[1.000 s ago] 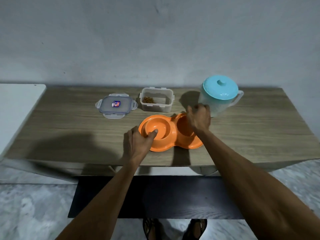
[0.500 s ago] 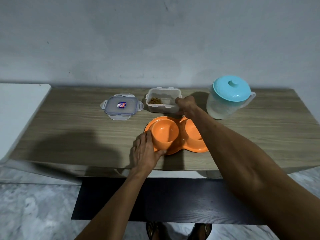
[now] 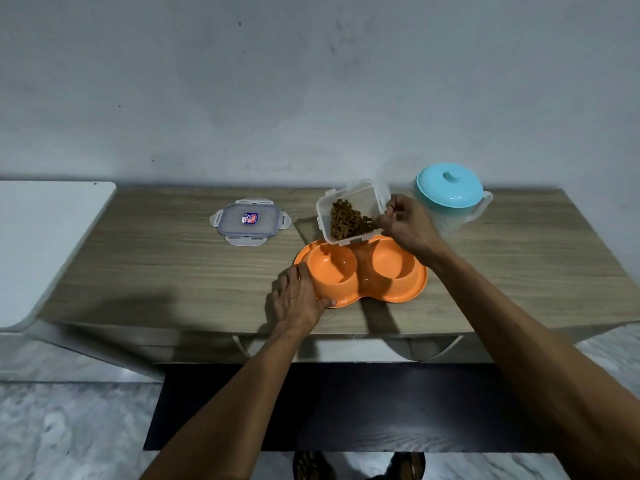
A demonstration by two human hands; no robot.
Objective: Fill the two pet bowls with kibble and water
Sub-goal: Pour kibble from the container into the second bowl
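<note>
An orange double pet bowl (image 3: 363, 284) sits near the front edge of the wooden table (image 3: 173, 271); both cups look empty. My left hand (image 3: 299, 299) grips its left rim. My right hand (image 3: 407, 226) holds a clear plastic container (image 3: 349, 199) tilted toward me above the bowl's back edge. Brown kibble (image 3: 348, 220) has slid to the container's lower side. A clear water pitcher with a turquoise lid (image 3: 449, 185) stands behind my right hand.
The container's lid (image 3: 249, 221) lies flat on the table, left of the bowl. A white surface (image 3: 41, 244) adjoins the table on the left. A dark mat (image 3: 329, 407) lies on the marble floor below, with my feet at the bottom edge.
My right hand took the kibble container off the table, lifted it and tilted it over the bowl. My left hand stayed on the bowl's left rim.
</note>
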